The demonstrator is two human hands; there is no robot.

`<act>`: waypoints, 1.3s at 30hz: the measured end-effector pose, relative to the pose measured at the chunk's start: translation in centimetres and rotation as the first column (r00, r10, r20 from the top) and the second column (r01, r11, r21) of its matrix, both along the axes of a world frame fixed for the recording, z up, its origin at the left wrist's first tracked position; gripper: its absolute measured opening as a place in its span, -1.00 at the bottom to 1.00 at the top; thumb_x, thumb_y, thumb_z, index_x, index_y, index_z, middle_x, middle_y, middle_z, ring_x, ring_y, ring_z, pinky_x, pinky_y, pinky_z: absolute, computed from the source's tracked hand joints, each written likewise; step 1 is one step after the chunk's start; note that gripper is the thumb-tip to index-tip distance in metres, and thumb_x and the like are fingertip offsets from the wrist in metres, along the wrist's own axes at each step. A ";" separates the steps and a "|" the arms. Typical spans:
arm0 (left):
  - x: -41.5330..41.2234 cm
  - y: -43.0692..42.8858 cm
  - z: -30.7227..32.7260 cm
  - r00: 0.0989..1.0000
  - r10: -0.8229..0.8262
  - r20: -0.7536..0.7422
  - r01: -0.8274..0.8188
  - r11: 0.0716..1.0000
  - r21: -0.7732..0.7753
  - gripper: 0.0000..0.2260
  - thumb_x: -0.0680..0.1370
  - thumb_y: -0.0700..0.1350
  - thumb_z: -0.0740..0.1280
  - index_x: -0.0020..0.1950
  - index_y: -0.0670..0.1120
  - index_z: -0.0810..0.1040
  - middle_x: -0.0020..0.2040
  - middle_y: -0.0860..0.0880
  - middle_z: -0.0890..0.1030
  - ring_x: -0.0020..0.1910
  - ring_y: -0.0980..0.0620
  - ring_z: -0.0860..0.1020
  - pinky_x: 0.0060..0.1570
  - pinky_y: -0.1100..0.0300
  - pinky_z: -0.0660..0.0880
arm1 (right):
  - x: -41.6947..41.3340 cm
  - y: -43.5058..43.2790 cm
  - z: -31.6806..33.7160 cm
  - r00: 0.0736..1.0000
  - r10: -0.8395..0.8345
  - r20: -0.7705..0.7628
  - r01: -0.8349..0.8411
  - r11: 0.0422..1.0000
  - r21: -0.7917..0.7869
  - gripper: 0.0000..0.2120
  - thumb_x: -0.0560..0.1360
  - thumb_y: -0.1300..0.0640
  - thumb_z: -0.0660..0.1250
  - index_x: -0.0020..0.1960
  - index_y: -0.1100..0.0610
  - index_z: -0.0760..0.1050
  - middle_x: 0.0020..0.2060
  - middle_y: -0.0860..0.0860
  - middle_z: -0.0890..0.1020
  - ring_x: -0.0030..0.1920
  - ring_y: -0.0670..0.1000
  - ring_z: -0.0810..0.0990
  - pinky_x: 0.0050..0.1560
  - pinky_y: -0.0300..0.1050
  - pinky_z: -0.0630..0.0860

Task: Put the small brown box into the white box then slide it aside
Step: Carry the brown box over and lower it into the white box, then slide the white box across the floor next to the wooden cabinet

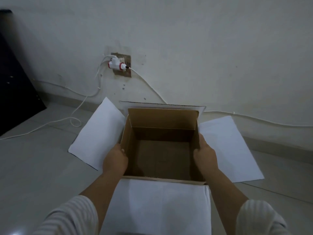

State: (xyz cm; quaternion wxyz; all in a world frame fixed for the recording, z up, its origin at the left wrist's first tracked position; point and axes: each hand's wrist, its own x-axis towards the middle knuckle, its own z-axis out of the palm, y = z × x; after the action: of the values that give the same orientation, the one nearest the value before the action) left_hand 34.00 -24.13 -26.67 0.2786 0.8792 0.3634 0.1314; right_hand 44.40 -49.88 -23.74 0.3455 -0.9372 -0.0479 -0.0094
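A small brown box (162,146) is held between two hands directly over the white box (162,200), whose four flaps are folded outward so that the mouth is left free. The brown box is open at the top and looks empty; its own far flap stands up. It appears partly sunk into the white box, its near wall lying just behind the white box's near flap, though how deep it sits, and whether its bottom is already resting, cannot be told from this view.

The left hand (115,160) is clamped on the brown box's left wall, the thumb hooked over the rim to the inside and the fingers hidden on the outside. The right hand (205,154) is set likewise on the right wall. Opposite walls are gripped, presumably so that the box is kept level and square to the opening as it is lowered.

The white box's side flaps (98,133) are spread flat on the floor (33,167) to the left and right of the brown box, which leaves room for the wrists. A wall (186,39) rises just behind the white box, with a plug adapter (116,65) and white cables (76,114) to the white box's far left. These cables would seem to be in the way if the box is slid leftward.
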 end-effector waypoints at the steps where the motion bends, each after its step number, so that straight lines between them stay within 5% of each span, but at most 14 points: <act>1: 0.0 0.1 -0.4 1.000 -0.004 -0.004 0.004 1.000 -0.002 -0.83 0.63 -0.18 0.13 0.07 -0.20 0.49 -0.10 -0.17 0.58 -0.19 -0.05 0.45 -0.17 0.10 0.36 | -0.2 0.0 -0.3 1.000 0.004 -0.011 -0.004 1.000 -0.009 -0.51 0.58 0.26 0.11 0.46 0.02 0.11 0.03 0.15 0.59 -0.23 -0.01 0.47 -0.10 -0.13 0.50; 4: 0.1 0.3 -1.3 0.999 -0.033 0.016 0.033 0.999 -0.027 -0.83 0.62 -0.21 0.13 0.09 -0.19 0.49 -0.03 -0.23 0.61 -0.16 -0.09 0.49 -0.15 0.07 0.41 | -0.6 0.0 -1.2 0.999 0.022 -0.033 -0.023 0.999 -0.028 -0.45 0.57 0.31 0.11 0.48 0.00 0.05 0.03 0.17 0.57 -0.20 0.03 0.51 -0.11 -0.13 0.50; 7: -0.2 -0.6 -1.8 0.995 -0.101 0.009 0.101 0.994 -0.042 -0.76 0.58 -0.22 0.16 0.24 -0.09 0.44 0.10 -0.17 0.60 0.05 -0.18 0.57 0.05 -0.04 0.52 | -0.9 0.3 -2.3 0.986 0.039 -0.159 -0.056 0.993 -0.101 -0.43 0.56 0.33 0.11 0.48 -0.01 0.06 0.27 0.17 0.47 0.16 0.17 0.51 0.21 0.01 0.47; 10: -1.0 -1.6 -2.9 0.970 -0.241 -0.019 0.234 0.956 -0.179 -0.68 0.63 -0.05 0.11 0.38 0.00 0.33 0.28 -0.12 0.53 0.27 -0.17 0.50 0.33 -0.12 0.40 | -2.0 0.7 -3.0 0.948 0.083 -0.307 -0.146 0.971 -0.187 -0.41 0.54 0.33 0.14 0.48 -0.02 0.05 0.38 0.14 0.35 0.30 0.19 0.41 0.30 0.04 0.39; 13: -1.3 -1.4 -3.4 0.970 -0.240 -0.028 0.223 0.934 -0.278 -0.61 0.64 0.08 0.01 0.45 0.04 0.27 0.37 -0.10 0.45 0.37 -0.16 0.41 0.41 -0.14 0.30 | -2.8 1.1 -3.3 0.930 0.155 -0.334 -0.239 0.944 -0.227 -0.36 0.51 0.38 0.19 0.48 0.03 0.06 0.48 0.09 0.20 0.41 0.18 0.28 0.40 0.08 0.31; 17: -1.7 -1.5 -3.2 0.954 -0.246 -0.172 0.254 0.967 0.026 -0.55 0.64 -0.10 0.08 0.53 -0.09 0.15 0.57 -0.13 0.12 0.53 -0.17 0.14 0.45 -0.13 0.19 | -3.3 0.7 -3.9 0.935 0.180 -0.306 -0.287 0.890 -0.353 -0.36 0.52 0.35 0.18 0.49 0.08 -0.01 0.53 0.06 0.00 0.51 0.13 -0.01 0.47 0.08 0.08; 19: -2.4 -1.9 -3.4 0.941 -0.311 -0.135 0.332 0.927 0.174 -0.51 0.62 0.08 0.03 0.48 -0.13 0.29 0.56 -0.15 0.17 0.54 -0.17 0.11 0.47 -0.13 0.14 | -4.1 0.6 -4.7 0.951 0.236 -0.202 -0.301 0.855 -0.423 -0.49 0.58 0.22 0.10 0.49 0.11 0.02 0.53 0.09 0.02 0.52 0.12 -0.09 0.49 0.09 -0.04; 21: -2.9 -2.4 -4.0 0.907 -0.400 -0.132 0.421 0.873 0.245 -0.25 0.53 0.32 -0.25 0.42 -0.11 0.39 0.52 -0.13 0.27 0.54 -0.17 0.15 0.48 -0.12 0.01 | -5.5 0.9 -5.3 0.946 0.301 -0.124 -0.324 0.844 -0.428 -0.56 0.62 0.03 -0.03 0.47 0.10 0.08 0.52 0.07 0.08 0.52 0.11 -0.08 0.49 0.09 -0.11; 24: -3.3 -2.7 -4.8 0.853 -0.481 -0.203 0.521 0.815 0.255 -0.09 0.43 0.42 -0.37 0.39 -0.08 0.44 0.49 -0.10 0.34 0.52 -0.16 0.19 0.46 -0.14 -0.09 | -7.2 1.2 -6.1 0.928 0.346 -0.139 -0.373 0.847 -0.380 -0.14 0.37 -0.38 -0.44 0.44 0.03 0.17 0.49 0.01 0.22 0.51 0.07 0.04 0.49 0.09 -0.07; 26: -3.7 -2.8 -4.6 0.805 -0.525 -0.275 0.585 0.779 0.225 -0.12 0.43 0.46 -0.26 0.33 -0.07 0.50 0.41 -0.11 0.46 0.46 -0.19 0.32 0.42 -0.24 0.11 | -7.6 0.5 -6.9 0.920 0.363 -0.148 -0.391 0.823 -0.412 0.08 0.16 -0.44 -0.60 0.41 -0.01 0.22 0.43 -0.02 0.34 0.46 0.06 0.20 0.47 0.08 0.05; 28: -4.3 -2.6 -4.7 0.766 -0.540 -0.349 0.626 0.749 0.215 -0.18 0.43 0.47 -0.17 0.28 -0.04 0.55 0.32 -0.09 0.56 0.37 -0.18 0.45 0.30 -0.27 0.32 | -7.8 0.0 -6.9 0.905 0.387 -0.177 -0.424 0.794 -0.435 0.01 0.21 -0.48 -0.51 0.40 -0.03 0.24 0.37 -0.03 0.41 0.39 0.05 0.32 0.43 0.08 0.16; 32: -4.4 -2.3 -4.7 0.744 -0.549 -0.381 0.656 0.709 0.260 -0.34 0.42 0.44 0.08 0.27 0.02 0.54 0.33 -0.04 0.55 0.35 -0.14 0.46 0.25 -0.22 0.38 | -7.8 0.2 -6.3 0.892 0.405 -0.200 -0.450 0.760 -0.469 -0.47 0.48 -0.30 0.07 0.31 -0.01 0.33 0.27 -0.02 0.50 0.27 0.04 0.42 0.36 0.06 0.26; 35: -3.7 -2.7 -4.4 0.754 -0.530 -0.387 0.643 0.717 0.270 -0.46 0.43 0.31 0.30 0.28 0.01 0.51 0.37 -0.03 0.50 0.39 -0.12 0.39 0.32 -0.17 0.29 | -7.6 0.5 -5.9 0.900 0.398 -0.178 -0.431 0.751 -0.501 -0.60 0.52 -0.23 0.11 0.17 0.02 0.41 0.14 -0.01 0.56 0.15 0.03 0.49 0.23 0.00 0.35; 39: -3.1 -3.3 -4.4 0.771 -0.471 -0.428 0.610 0.739 0.287 -0.53 0.47 0.30 0.25 0.21 0.02 0.49 0.26 0.00 0.54 0.24 -0.03 0.46 0.24 -0.05 0.34 | -7.3 0.1 -5.9 0.890 0.430 -0.148 -0.439 0.725 -0.532 -0.70 0.55 -0.13 0.12 0.10 0.05 0.43 0.07 0.02 0.59 0.08 0.05 0.51 0.13 -0.02 0.39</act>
State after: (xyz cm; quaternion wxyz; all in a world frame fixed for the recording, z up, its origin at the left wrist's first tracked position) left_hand 30.85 -27.47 -31.10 0.0497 0.9939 0.0931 -0.0315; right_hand 37.12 -49.76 -29.67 0.0534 -0.9586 -0.2639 0.0926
